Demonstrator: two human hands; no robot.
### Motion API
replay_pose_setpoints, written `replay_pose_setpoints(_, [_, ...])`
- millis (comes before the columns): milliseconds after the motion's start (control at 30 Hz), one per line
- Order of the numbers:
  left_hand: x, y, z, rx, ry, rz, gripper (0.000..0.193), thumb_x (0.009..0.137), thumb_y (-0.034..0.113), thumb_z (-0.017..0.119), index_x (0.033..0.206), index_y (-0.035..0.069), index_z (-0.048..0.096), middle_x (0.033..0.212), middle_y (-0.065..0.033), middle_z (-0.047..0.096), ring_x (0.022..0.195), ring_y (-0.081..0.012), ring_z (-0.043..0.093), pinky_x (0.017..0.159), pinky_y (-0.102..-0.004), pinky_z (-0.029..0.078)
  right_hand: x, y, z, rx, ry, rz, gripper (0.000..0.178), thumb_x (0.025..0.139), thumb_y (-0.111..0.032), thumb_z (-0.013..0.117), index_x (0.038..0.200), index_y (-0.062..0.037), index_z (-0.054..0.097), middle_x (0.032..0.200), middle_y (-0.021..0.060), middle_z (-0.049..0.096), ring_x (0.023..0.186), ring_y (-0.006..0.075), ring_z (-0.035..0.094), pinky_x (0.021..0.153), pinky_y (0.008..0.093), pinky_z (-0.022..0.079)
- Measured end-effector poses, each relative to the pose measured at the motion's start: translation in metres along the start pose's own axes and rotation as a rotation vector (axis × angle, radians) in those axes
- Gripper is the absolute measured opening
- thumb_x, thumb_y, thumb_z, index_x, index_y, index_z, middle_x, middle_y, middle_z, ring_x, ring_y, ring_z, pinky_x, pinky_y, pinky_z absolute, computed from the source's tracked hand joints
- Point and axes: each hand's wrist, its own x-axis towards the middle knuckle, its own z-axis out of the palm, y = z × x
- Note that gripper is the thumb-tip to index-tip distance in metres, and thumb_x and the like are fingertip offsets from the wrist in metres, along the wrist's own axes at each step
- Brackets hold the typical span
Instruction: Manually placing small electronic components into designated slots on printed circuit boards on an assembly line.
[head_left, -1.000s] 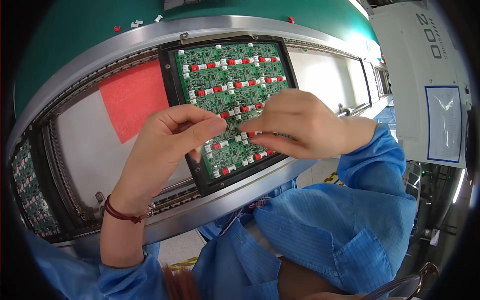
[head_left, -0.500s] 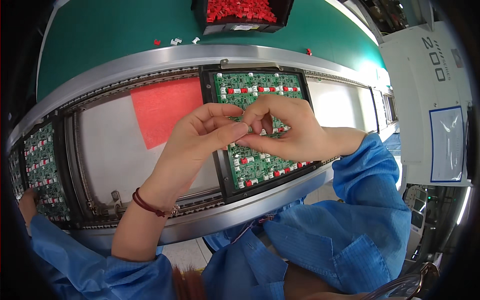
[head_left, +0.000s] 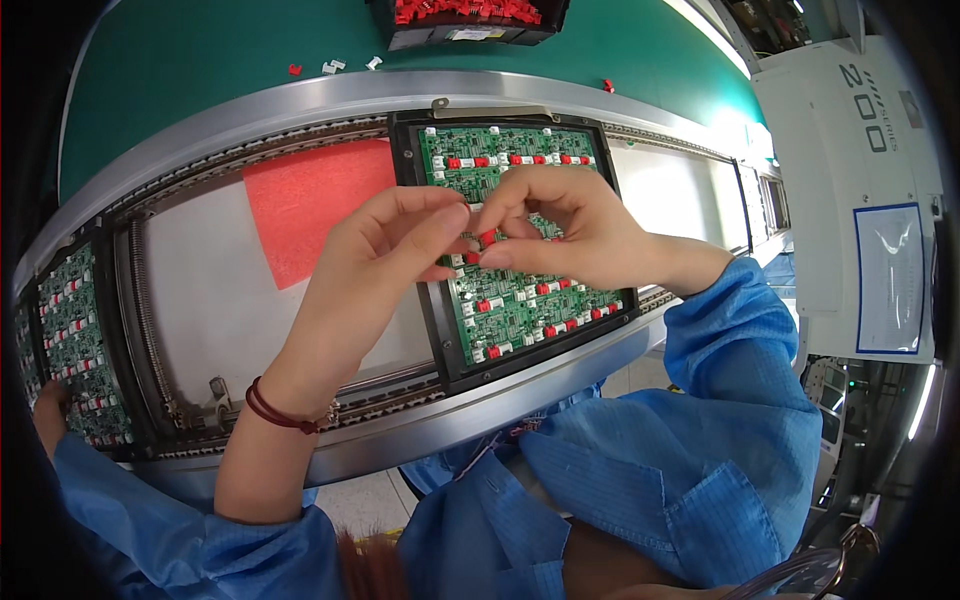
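Both my hands hover close together over a green circuit board panel (head_left: 520, 318) in a black frame (head_left: 455, 372). Rows of small red and white connectors stand on the panel. My left hand (head_left: 385, 250) has thumb and index fingertip pressed together; whatever lies between them is too small or hidden to make out. At its right, my right hand (head_left: 575, 225) is curled in a pinch, with a small red connector (head_left: 487, 238) showing between its thumb and index finger. The fingers hide part of the panel's middle rows.
A conveyor with metal rails (head_left: 330, 98) carries the frame; a pink sheet (head_left: 310, 215) lies left of it. Another framed panel (head_left: 85, 340) stands far left, under another person's hand (head_left: 50, 410). Beyond the rail, a black bin (head_left: 475, 38) holds red connectors, with loose pieces (head_left: 334, 67) nearby.
My fingertips have drawn slightly apart, and the red connector between my right fingers now shows. The whole view has shifted a little, so the bin and panel sit higher.
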Motion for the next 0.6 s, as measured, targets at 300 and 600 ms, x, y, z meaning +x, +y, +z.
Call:
replay_pose_setpoints(300, [-0.001,0.001,-0.008,0.089,0.040,0.002,0.022,0.088,0.018,0.052,0.106,0.005,0.055,0.095,-0.0046,0.062,0.084,-0.0100,0.057,0.073,-0.0225,0.044,-0.026,0.019,-0.018,-0.156,-0.050,0.155,0.023,0.082,-0.002,0.058,0.102,-0.0043,0.047,0.076,0.0006,0.054,0.067,0.0051,0.050,0.063,0.0222,0.040])
replay_pose_setpoints(600, [-0.001,-0.003,-0.014,0.085,0.011,0.022,0.018,0.086,0.013,0.053,0.102,0.005,0.056,0.092,-0.0047,0.062,0.081,-0.0101,0.057,0.072,-0.0220,0.043,-0.041,0.016,-0.018,-0.078,-0.084,0.299,0.016,0.087,-0.004,0.052,0.101,-0.0015,0.047,0.084,0.0065,0.059,0.076,0.0104,0.059,0.066,0.0224,0.046])
